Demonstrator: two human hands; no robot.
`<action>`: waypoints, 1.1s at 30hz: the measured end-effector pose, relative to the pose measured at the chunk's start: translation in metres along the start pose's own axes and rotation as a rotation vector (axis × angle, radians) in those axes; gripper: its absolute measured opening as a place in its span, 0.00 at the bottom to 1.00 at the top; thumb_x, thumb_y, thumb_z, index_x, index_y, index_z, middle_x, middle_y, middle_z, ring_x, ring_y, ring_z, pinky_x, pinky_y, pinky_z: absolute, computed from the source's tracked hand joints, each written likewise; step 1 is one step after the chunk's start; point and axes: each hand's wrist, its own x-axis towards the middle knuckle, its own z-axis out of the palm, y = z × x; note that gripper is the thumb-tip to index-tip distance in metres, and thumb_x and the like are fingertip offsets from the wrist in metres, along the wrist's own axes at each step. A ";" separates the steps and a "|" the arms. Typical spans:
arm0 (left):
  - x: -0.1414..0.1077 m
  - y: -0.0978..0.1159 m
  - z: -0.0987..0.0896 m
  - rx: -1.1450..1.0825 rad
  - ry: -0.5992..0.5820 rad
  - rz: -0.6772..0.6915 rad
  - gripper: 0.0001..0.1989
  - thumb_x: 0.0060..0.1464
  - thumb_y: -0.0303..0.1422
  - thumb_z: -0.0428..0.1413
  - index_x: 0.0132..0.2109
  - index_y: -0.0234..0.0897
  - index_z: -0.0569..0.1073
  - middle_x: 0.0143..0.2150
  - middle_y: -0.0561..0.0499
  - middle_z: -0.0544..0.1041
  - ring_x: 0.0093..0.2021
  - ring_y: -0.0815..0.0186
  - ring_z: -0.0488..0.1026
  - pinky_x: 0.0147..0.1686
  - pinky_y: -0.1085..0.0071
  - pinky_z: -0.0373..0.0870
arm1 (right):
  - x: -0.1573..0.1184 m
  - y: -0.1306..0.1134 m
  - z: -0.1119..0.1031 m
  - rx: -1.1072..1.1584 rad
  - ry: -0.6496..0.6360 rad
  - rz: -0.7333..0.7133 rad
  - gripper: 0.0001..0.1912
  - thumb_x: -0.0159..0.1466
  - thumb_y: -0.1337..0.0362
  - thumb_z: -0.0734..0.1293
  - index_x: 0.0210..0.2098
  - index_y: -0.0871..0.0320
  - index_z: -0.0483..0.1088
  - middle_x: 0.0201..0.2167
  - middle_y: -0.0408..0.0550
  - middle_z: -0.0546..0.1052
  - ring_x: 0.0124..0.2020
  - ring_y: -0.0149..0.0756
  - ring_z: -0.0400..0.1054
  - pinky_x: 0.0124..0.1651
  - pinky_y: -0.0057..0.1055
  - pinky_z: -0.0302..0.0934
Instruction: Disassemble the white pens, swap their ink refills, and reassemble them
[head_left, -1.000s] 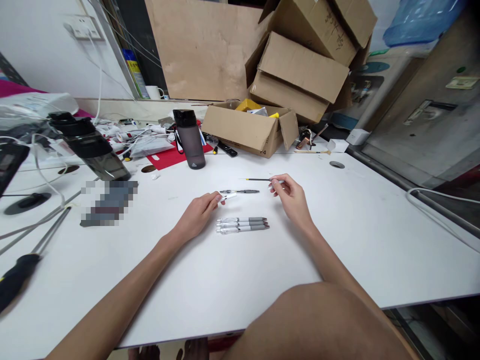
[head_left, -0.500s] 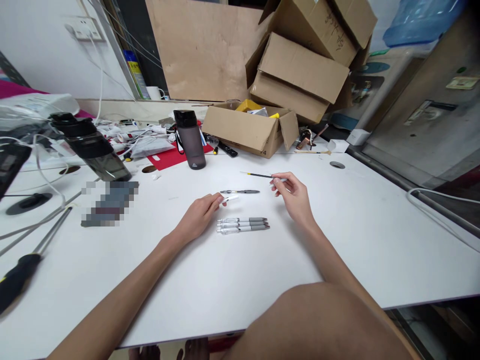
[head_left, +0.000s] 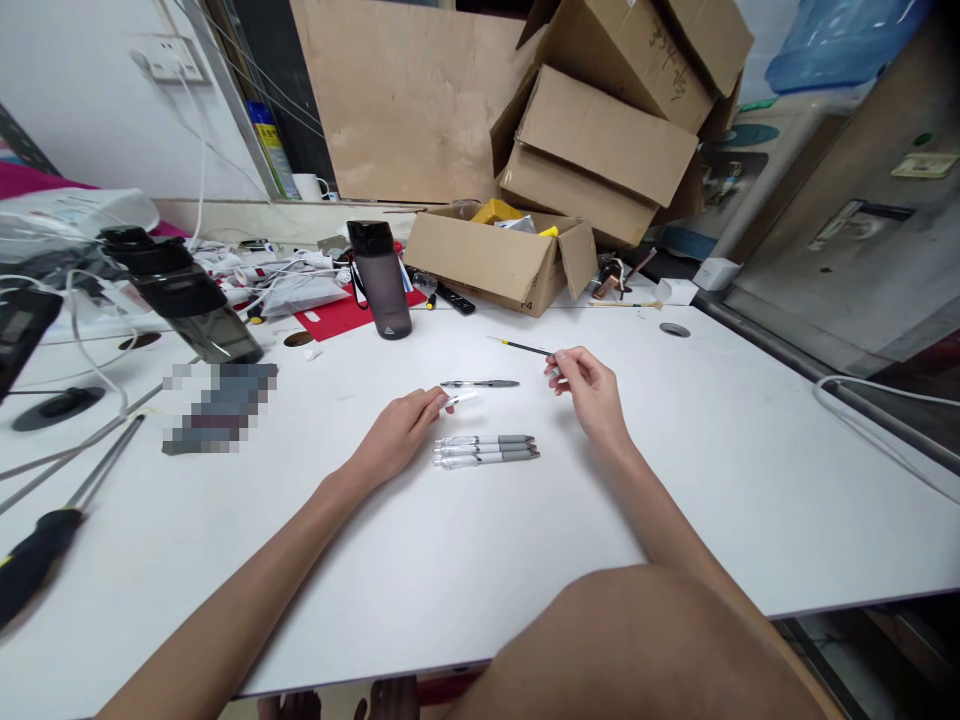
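Observation:
My right hand (head_left: 589, 388) pinches a pen refill (head_left: 527, 348) by one end. The refill is dark with a yellow band, and its thin pale end points left. A grey piece also shows among those fingers, partly hidden. My left hand (head_left: 405, 425) is closed on a white pen barrel (head_left: 463, 398), which sticks out to the right of the fingertips. Just beyond it, a dark clear-bodied pen (head_left: 481, 384) lies flat on the table. Nearer to me, several white pens with grey grips (head_left: 487, 451) lie side by side, close to the left hand.
A screwdriver (head_left: 45, 540) and a pixelated flat object (head_left: 221, 408) lie at the left. Two bottles, a leaning one (head_left: 180, 290) and an upright one (head_left: 381, 280), stand behind. An open cardboard box (head_left: 480, 255) is at the back of the white table (head_left: 750, 450), beneath stacked boxes (head_left: 600, 140).
My right hand has shifted slightly right, and the refill has moved with it and tilts a little more. The left hand and the pens on the table have stayed in place.

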 end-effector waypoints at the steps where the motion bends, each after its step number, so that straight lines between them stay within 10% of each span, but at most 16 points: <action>1: 0.000 0.000 0.000 0.003 -0.003 0.002 0.21 0.73 0.41 0.38 0.42 0.41 0.73 0.33 0.52 0.71 0.34 0.61 0.70 0.40 0.67 0.64 | 0.000 0.000 0.000 -0.001 0.011 0.016 0.19 0.64 0.45 0.68 0.30 0.55 0.72 0.30 0.46 0.76 0.29 0.33 0.67 0.33 0.30 0.64; 33: 0.000 0.002 0.000 0.015 -0.026 -0.013 0.21 0.73 0.41 0.37 0.42 0.41 0.72 0.35 0.51 0.72 0.36 0.61 0.70 0.40 0.67 0.63 | -0.003 -0.001 -0.001 -0.017 0.067 0.061 0.32 0.67 0.39 0.62 0.17 0.55 0.66 0.18 0.45 0.68 0.22 0.34 0.61 0.33 0.34 0.59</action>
